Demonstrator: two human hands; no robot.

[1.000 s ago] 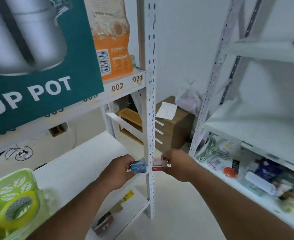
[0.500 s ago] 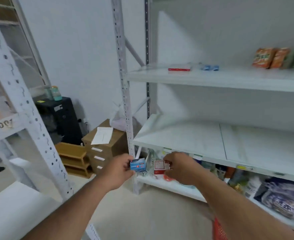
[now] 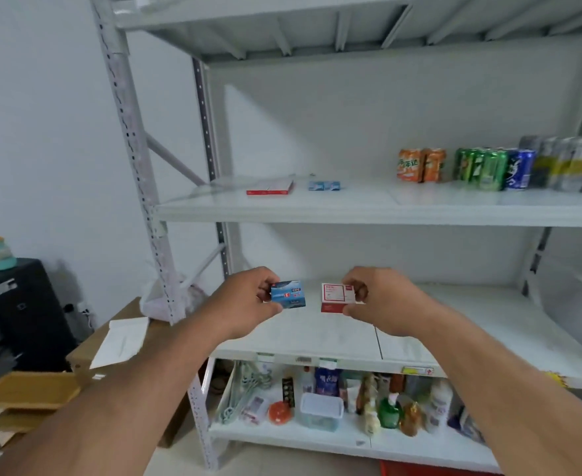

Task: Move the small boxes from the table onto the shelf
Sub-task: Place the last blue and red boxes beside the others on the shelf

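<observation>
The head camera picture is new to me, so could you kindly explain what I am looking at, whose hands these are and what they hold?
There is no machine here: a person wears one wide-angle camera on the head, so you look forward and down along both bare arms. The left hand pinches a small blue box; the right hand pinches a small red and white box. Both are held in the air in front of a white metal shelf unit. On the upper shelf board lie a flat red and white box and two small light blue boxes, with a row of drink cans further right. The bottom board holds bottles and household items.
</observation>
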